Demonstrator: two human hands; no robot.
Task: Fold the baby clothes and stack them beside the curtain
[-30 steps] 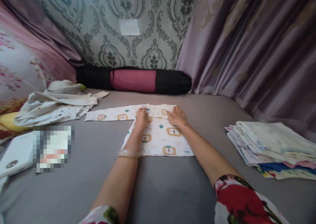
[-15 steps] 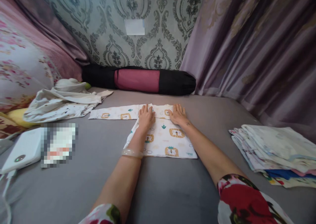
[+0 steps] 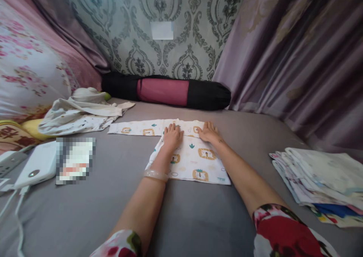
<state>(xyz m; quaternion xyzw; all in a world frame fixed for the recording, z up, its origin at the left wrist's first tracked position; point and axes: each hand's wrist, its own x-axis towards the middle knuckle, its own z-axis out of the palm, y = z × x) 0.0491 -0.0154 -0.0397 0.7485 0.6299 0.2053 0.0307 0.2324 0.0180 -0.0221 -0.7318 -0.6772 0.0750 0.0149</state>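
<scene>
A small white garment point(image 3: 195, 158) printed with orange lion squares lies flat on the grey bed sheet point(image 3: 187, 215). One sleeve point(image 3: 136, 128) stretches out to the left. My left hand point(image 3: 172, 135) rests flat on the garment's upper left part, fingers stretched out. Just to the right, my right hand point(image 3: 209, 132) lies flat on the upper edge, its fingers also spread. Neither hand grips the cloth. A pale bangle point(image 3: 155, 174) sits on my left wrist.
A stack of folded clothes point(image 3: 317, 177) lies at the right. Loose white garments point(image 3: 82, 111) are heaped at the left by a floral pillow point(image 3: 28, 68). A white power bank point(image 3: 35, 166) with cables sits front left. A black and pink bolster point(image 3: 167, 90) lines the wall.
My left hand has opened from a loose curl to lie flat on the garment. The view has drifted left, so everything sits slightly further right in the frame.
</scene>
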